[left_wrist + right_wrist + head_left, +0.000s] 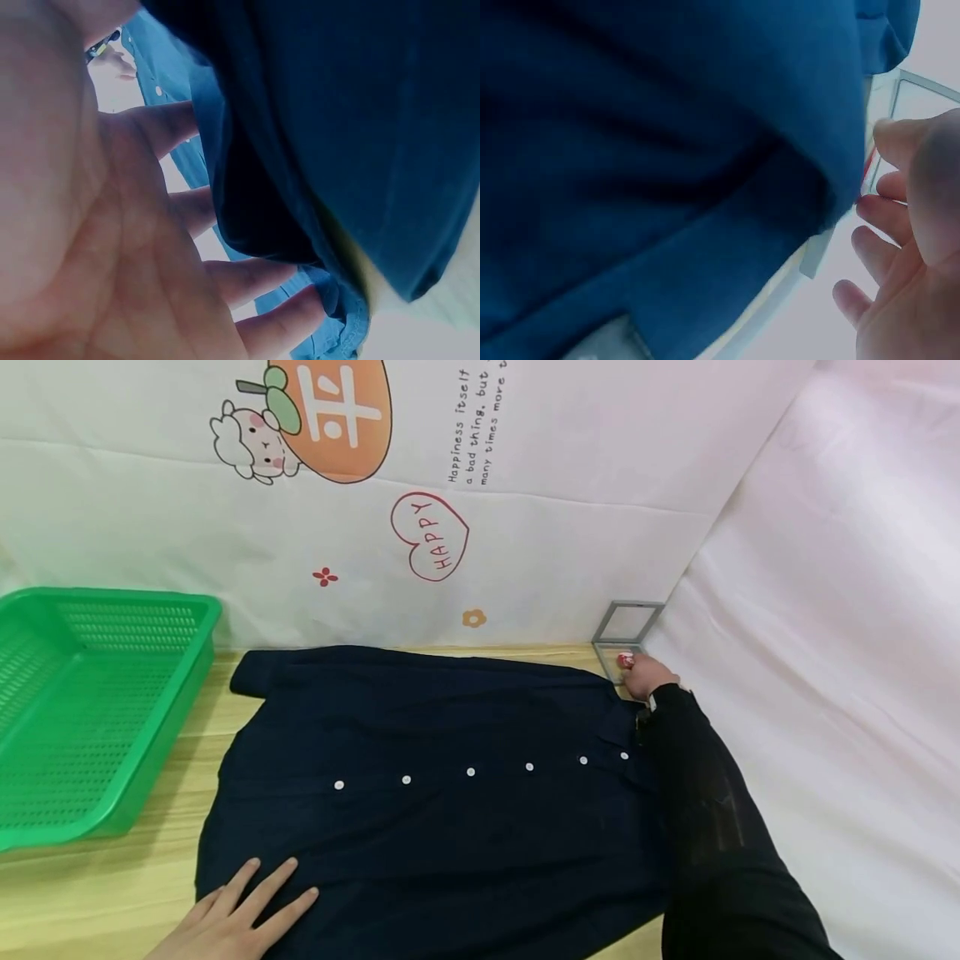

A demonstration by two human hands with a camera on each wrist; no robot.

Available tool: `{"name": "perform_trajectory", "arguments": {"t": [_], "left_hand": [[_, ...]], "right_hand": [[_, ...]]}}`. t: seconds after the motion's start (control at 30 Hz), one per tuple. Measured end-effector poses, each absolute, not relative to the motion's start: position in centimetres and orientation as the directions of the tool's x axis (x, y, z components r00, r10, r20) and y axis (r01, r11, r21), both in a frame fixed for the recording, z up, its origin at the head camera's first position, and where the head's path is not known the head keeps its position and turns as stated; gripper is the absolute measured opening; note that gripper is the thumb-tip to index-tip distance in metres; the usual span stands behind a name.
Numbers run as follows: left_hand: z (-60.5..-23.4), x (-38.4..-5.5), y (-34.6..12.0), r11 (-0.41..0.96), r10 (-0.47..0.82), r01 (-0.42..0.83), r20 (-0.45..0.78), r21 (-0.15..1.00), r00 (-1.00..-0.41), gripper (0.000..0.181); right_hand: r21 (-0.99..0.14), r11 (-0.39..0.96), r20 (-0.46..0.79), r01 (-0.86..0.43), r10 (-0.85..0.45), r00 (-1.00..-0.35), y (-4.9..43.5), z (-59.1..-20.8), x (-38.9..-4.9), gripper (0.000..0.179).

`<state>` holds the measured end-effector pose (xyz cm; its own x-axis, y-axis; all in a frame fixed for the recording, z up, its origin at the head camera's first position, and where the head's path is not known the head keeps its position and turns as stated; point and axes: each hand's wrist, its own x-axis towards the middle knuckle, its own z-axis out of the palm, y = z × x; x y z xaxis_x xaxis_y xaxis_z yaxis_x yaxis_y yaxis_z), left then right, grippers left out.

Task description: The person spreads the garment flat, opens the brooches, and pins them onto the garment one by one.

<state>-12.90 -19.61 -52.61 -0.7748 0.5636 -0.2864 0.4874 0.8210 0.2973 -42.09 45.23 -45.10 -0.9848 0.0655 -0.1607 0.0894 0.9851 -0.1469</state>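
A dark navy shirt (450,718) with a row of white buttons lies spread on the wooden table. My left hand (232,918) rests on its near left part, fingers straight and spread; in the left wrist view the fingertips (285,322) reach the cloth's folds. At the far right, my right hand (649,677) pinches a small red-and-white thing (626,660) between thumb and finger, over a grey-framed clear box (606,665) with its lid raised. The right wrist view shows a sliver of red between thumb and finger, the shirt (705,150) close beside.
A green plastic basket (150,727) stands at the left of the table (82,893). Behind rises a white printed cloth (555,560) with cartoon drawings. Another white cloth (847,635) bounds the right side, close to my right arm (720,810).
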Motion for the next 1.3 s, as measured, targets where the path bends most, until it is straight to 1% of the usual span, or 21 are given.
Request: {"name": "perform_trajectory", "arguments": {"t": [0.1, 0.2, 0.33, 0.47, 0.57, 0.67, 0.73, 0.8, 0.9, 0.97, 1.03, 1.13, 1.2, 1.3], "left_hand": [[-52.6, -12.9, -19.6, 0.823, 0.561, 0.483, -0.295, 0.297, -0.773, 0.089], [-52.6, -12.9, -19.5, 0.828, 0.554, 0.474, -0.309, 0.299, -0.773, 0.09], [-52.4, -12.9, -19.3, 0.84, 0.536, 0.451, -0.331, 0.302, -0.777, 0.093], [-52.0, -12.8, -19.2, 0.846, 0.527, 0.438, -0.355, 0.305, -0.772, 0.095], [-51.6, -12.9, -19.0, 0.839, 0.539, 0.449, -0.354, 0.308, -0.764, 0.097], [-50.9, -12.9, -18.7, 0.831, 0.552, 0.461, -0.35, 0.313, -0.757, 0.101], [-50.3, -13.1, -18.4, 0.831, 0.552, 0.461, -0.36, 0.312, -0.752, 0.105], [-49.7, -13.3, -18.3, 0.837, 0.545, 0.452, -0.39, 0.309, -0.743, 0.107], [-48.6, -13.7, -18.0, 0.83, 0.557, 0.469, -0.401, 0.301, -0.728, 0.098], [-47.9, -14.0, -17.7, 0.816, 0.578, 0.5, -0.388, 0.29, -0.718, 0.089], [-47.0, -14.2, -17.4, 0.792, 0.61, 0.54, -0.347, 0.284, -0.712, 0.076], [-45.6, -14.4, -16.7, 0.732, 0.68, 0.627, -0.227, 0.266, -0.697, 0.064], [-44.6, -14.4, -15.9, 0.676, 0.73, 0.692, -0.101, 0.254, -0.676, 0.053], [-43.2, -14.3, -14.4, 0.586, 0.779, 0.78, 0.111, 0.22, -0.617, 0.034]], "right_hand": [[-0.156, 0.978, -0.147, 0.14, 0.118, -0.982, 45.2, -45.4, -42.3, 0.044], [-0.159, 0.974, -0.103, 0.162, 0.147, -0.984, 44.9, -45.6, -42.5, 0.041], [-0.16, 0.976, -0.049, 0.147, 0.141, -0.989, 44.4, -45.5, -42.7, 0.034], [-0.214, 0.967, -0.004, 0.136, 0.139, -0.99, 44.2, -45.6, -42.4, 0.036], [-0.31, 0.941, 0.083, 0.136, 0.169, -0.982, 44.5, -45.4, -42.2, 0.04], [-0.456, 0.883, 0.152, 0.114, 0.203, -0.967, 44.4, -45.0, -41.9, 0.043], [-0.565, 0.818, 0.136, 0.105, 0.219, -0.966, 43.6, -44.3, -41.4, 0.043], [-0.672, 0.733, 0.088, 0.107, 0.223, -0.971, 42.3, -43.7, -40.7, 0.044], [-0.779, 0.618, 0.041, 0.107, 0.221, -0.974, 39.7, -42.2, -39.1, 0.042], [-0.809, 0.583, 0.058, 0.072, 0.201, -0.978, 37.8, -41.6, -38.1, 0.037], [-0.821, 0.571, 0.096, 0.018, 0.17, -0.981, 35.7, -41.1, -37.1, 0.031], [-0.801, 0.593, 0.172, -0.083, 0.095, -0.98, 32.5, -40.3, -35.1, 0.022], [-0.79, 0.594, 0.22, -0.154, 0.04, -0.975, 30.4, -39.6, -33.5, 0.019], [-0.764, 0.594, 0.287, -0.254, -0.04, -0.957, 27.7, -38.8, -30.9, 0.015]]}}
